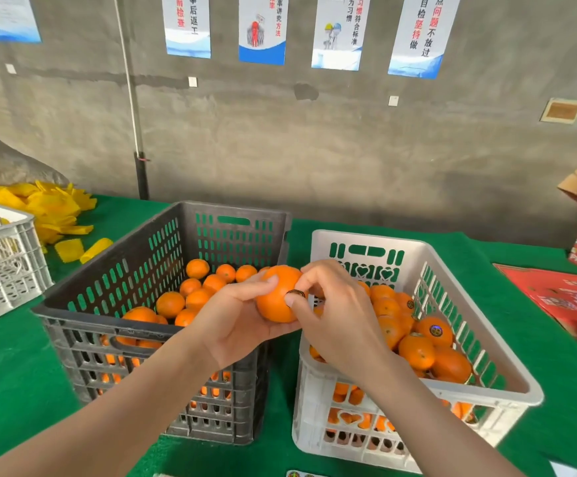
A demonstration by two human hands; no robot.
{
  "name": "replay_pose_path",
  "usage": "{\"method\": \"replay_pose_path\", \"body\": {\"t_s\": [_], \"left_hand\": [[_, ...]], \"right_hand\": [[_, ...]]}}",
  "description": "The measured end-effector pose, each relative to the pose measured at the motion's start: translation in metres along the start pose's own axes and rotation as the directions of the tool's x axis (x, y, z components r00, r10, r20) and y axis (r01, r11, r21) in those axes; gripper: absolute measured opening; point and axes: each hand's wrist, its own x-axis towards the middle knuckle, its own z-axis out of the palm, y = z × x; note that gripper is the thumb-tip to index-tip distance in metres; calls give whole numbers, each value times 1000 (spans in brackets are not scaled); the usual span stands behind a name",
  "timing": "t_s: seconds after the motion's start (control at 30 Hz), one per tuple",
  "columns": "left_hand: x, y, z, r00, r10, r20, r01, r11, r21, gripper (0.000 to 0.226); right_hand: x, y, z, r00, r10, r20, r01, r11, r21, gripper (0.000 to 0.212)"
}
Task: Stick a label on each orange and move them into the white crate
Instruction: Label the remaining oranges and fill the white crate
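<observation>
The left hand [235, 321] cups the orange [276, 294] over the gap between both crates, the right hand [335, 315] pinches the label [295, 293] onto it, and the white crate [366, 239] lies just to the right.

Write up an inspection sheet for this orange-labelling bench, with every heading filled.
Surface: green cloth covers the table under both crates.
Job's things: held orange is up between the two crates, with a label on it. The black crate holds loose oranges, no labels showing. The white crate holds packed oranges, labels showing on some.
Clutter: yellow foam sleeves are piled far left, a second white crate is at the left edge, and red cartons are at right.
Grips: left hand holds the orange. The right hand presses the label on with its thumb.
Cables: nothing seen. A thin pole stands against the wall.
Surroundings: grey concrete wall with posters.
</observation>
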Motion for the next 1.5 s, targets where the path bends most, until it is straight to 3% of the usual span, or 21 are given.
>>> {"method": "replay_pose_path", "body": {"t_s": [0.07,0.13,0.2,0.3,0.4,0.47,0.53,0.57,0.6,0.67,0.77,0.83,0.9,1.0,1.13,1.2,1.27,1.33,1.4,1.43,1.5], "left_hand": [[1,-1,3,1000,-8,13,8,1000,0,51],[1,-2,5,999,-28,21,28,1000,3,53],[1,-5,6,999,-33,34,33,999,-12,46],[4,-14,9,999,-36,27,36,999,-20,39],[13,-23,17,999,-17,42,22,994,-104,35],[25,-36,22,999,7,-44,-9,999,-43,34],[43,-49,26,937,128,-324,-69,980,187,39],[53,-58,28,930,199,-310,-87,936,342,39],[60,-66,36,917,323,-233,-139,807,574,37],[81,-82,40,907,421,-17,-201,468,861,31],[111,-109,36,938,335,91,-120,67,991,31],[117,-124,31,973,223,56,-27,-133,991,29],[119,-128,29,973,231,-17,55,-162,985,20],[121,-127,29,961,276,-20,70,-175,982,13],[118,-126,32,955,297,-3,62,-188,980,13],[116,-124,34,947,322,2,68,-204,977,14],[112,-123,36,934,356,28,62,-240,969,15],[109,-122,38,921,384,59,57,-284,957,15],[108,-120,39,912,401,84,46,-304,951,16],[107,-120,41,911,399,99,36,-317,948,17],[104,-120,42,909,398,126,25,-354,935,20]], "right_hand": [[-2,4,-1,997,70,-21,-67,989,130,23],[-1,10,-6,980,192,50,-198,950,240,54],[1,18,-11,956,269,120,-293,913,283,70],[-9,26,-7,956,220,195,-280,883,377,64],[-22,33,5,964,154,216,-231,886,402,81],[-24,44,10,978,147,146,-189,924,332,85],[-18,60,9,983,180,49,-186,926,330,77],[-14,68,6,979,202,16,-196,926,323,74],[-9,79,3,972,235,-6,-222,929,297,70],[4,108,-2,946,320,-50,-303,929,213,70],[21,166,-11,865,491,-101,-492,871,18,73],[26,203,-18,794,602,-88,-608,787,-104,72],[24,234,-21,725,684,-79,-684,703,-196,73],[18,266,-17,636,769,-64,-753,601,-269,77],[11,280,-9,593,805,24,-763,571,-303,77],[12,271,-9,588,809,-1,-771,559,-306,77],[19,249,-15,675,730,-109,-731,642,-231,69],[21,216,-24,813,523,-257,-551,833,-48,49],[3,167,-32,894,218,-391,-181,975,129,22],[-15,143,-32,913,54,-405,20,984,176,12],[-68,109,-21,946,-208,-250,263,942,209,15]]}}
